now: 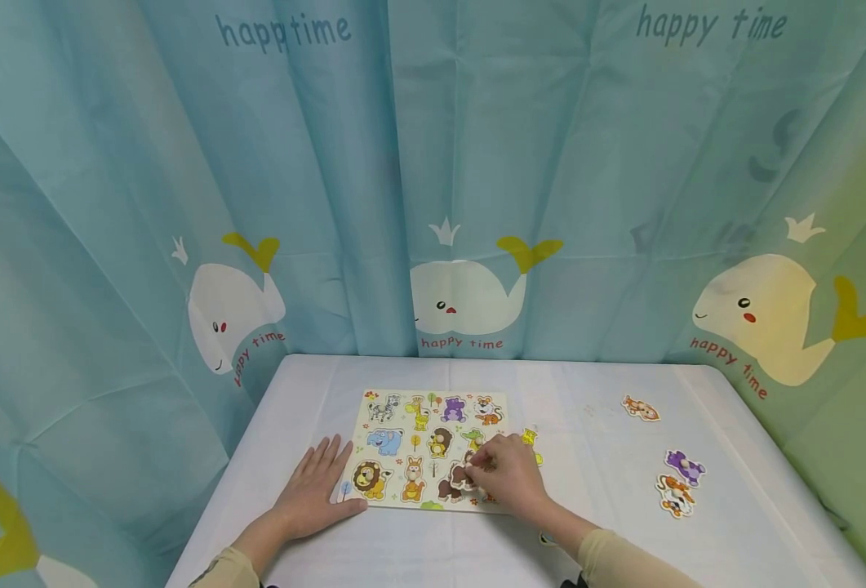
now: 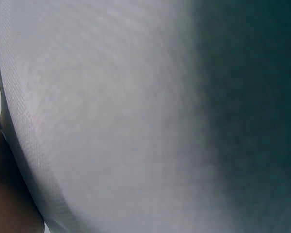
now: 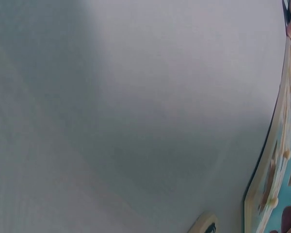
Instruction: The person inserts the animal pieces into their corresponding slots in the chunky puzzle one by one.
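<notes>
A white animal puzzle board (image 1: 392, 505) lies on the table, with a zebra, an elephant, a lion (image 1: 368, 480) and a kangaroo (image 1: 413, 480) among its pictures. My left hand (image 1: 313, 492) rests with its fingers spread at the board's left edge. Over the lower right part of the board, my right hand (image 1: 512, 478) pinches a brown animal puzzle piece (image 1: 462, 476) between thumb and fingers. That piece is tilted above a brown picture and partly covers it. The hand hides the board's lower right corner. Knobs show along the board (image 3: 252, 213) in the right wrist view.
A yellow piece (image 1: 530, 438) lies just right of the board. Farther right are an orange piece (image 1: 640, 408), a purple piece (image 1: 686, 468) and a tiger piece (image 1: 675, 496). Another piece (image 1: 547, 539) shows partly beneath my right forearm. A blue curtain (image 1: 462, 163) hangs behind the table.
</notes>
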